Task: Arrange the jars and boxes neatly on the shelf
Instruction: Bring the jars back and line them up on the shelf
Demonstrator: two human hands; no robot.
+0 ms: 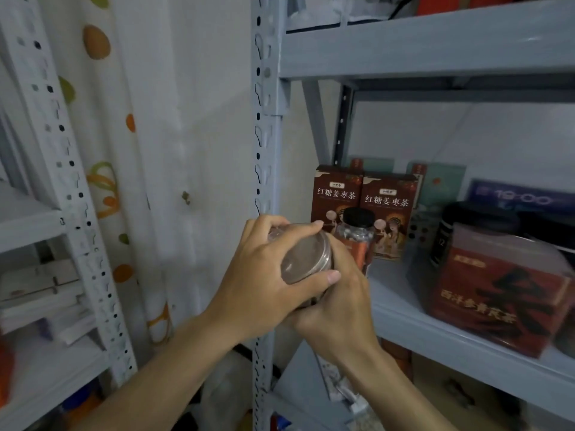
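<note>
Left hand (264, 275), right hand (336, 309) grip clear jar (306, 259); shelf (435, 331) beside

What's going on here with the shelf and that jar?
A person holds a clear jar in both hands, left hand over its top, right hand underneath, at the front edge of a grey shelf. Already on the shelf: two brown tea boxes, a black-lidded jar and a red box.

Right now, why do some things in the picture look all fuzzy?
Head view: dim, bluish light. The red box at the right edge is smeared and blurry, while the two brown tea boxes farther back read sharply. The shelf post bows slightly, a wide-angle effect. The jar shows a faint sheen.
</note>
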